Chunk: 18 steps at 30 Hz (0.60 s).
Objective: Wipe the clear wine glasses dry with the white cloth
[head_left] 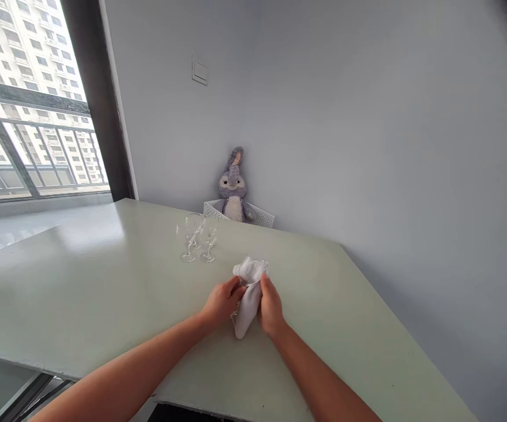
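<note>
A white cloth (248, 310) is bunched around and inside a clear glass (259, 269) above the pale green table, a little right of the middle. From the left side, my left hand (223, 302) pinches the glass and cloth near the rim. My right hand (271, 305) is closed round the other side, thumb up by the rim. One end of the cloth hangs down between both hands. The lower part of the glass is mostly hidden by cloth and fingers.
Several clear stemmed glasses (207, 237) stand upright behind and left of my hands. Beyond the table's (147, 293) back edge, a purple plush toy (233, 187) sits in a white perforated basket (262, 217). Walls bound the back and right; a window is at left.
</note>
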### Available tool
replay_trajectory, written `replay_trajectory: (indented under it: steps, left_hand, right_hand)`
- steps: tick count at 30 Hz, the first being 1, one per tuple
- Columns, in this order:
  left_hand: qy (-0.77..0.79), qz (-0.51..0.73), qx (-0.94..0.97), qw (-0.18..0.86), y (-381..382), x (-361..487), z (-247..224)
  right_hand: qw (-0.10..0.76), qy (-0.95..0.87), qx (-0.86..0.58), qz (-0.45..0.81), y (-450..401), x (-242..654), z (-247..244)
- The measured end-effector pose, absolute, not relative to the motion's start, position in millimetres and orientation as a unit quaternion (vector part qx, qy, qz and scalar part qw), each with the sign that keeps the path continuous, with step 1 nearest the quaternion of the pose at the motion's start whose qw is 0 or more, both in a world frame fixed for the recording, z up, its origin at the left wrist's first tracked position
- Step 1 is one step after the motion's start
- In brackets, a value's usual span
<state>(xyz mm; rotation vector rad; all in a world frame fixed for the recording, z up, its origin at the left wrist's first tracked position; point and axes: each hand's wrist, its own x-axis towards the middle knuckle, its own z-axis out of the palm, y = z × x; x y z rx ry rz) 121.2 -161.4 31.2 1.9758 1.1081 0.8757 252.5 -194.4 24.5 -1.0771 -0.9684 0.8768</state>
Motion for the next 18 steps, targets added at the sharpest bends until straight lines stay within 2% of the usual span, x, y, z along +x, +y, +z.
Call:
replay_trajectory:
  steps: [2, 4, 10, 12, 15, 18]
  left_hand:
    - [0.423, 0.363, 0.746, 0.364, -161.2, 121.0, 30.0]
    - [0.417, 0.384, 0.729, 0.383, -161.5, 120.6, 29.4]
    - [0.424, 0.467, 0.652, 0.421, -157.5, 114.5, 40.3]
    - [0.447, 0.518, 0.624, 0.377, -152.1, 104.8, 48.2]
    - [0.485, 0.592, 0.595, 0.246, -142.5, 84.8, 59.8]
    - [0.477, 0.626, 0.604, 0.127, -137.9, 71.8, 65.8]
  right_hand:
    - [0.619, -0.5, -0.463, 0.392, -199.8, 238.7, 20.8]
    - [0.564, -0.581, -0.481, 0.337, -205.0, 231.9, 19.3]
    - [0.434, -0.77, -0.467, 0.026, -211.7, 232.7, 24.9]
    - [0.371, -0.809, -0.455, -0.03, -214.1, 232.2, 28.7]
    - [0.312, -0.844, -0.434, -0.041, -218.5, 232.3, 34.8]
    - [0.402, -0.804, -0.438, 0.016, -220.6, 235.7, 39.3]
